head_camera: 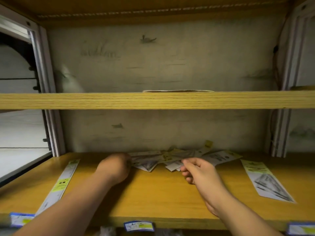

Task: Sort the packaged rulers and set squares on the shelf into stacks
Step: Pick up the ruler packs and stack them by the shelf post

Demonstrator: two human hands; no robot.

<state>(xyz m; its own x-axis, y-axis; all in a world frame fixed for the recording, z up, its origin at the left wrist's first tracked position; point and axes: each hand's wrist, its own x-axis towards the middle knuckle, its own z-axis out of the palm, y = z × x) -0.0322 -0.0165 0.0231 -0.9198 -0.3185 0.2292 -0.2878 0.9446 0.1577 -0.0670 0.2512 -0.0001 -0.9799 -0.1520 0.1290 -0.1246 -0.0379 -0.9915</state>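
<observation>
One blurry left hand (115,166) hides its fingers against a messy pile of white and yellow ruler and set-square packs (172,157) at the back of the yellow wooden shelf (162,193), so I cannot tell its grip. The right hand (197,169) pinches the pile's near edge. A long white ruler pack (63,181) lies far left and a white set-square pack (265,181) far right, with open board between.
</observation>
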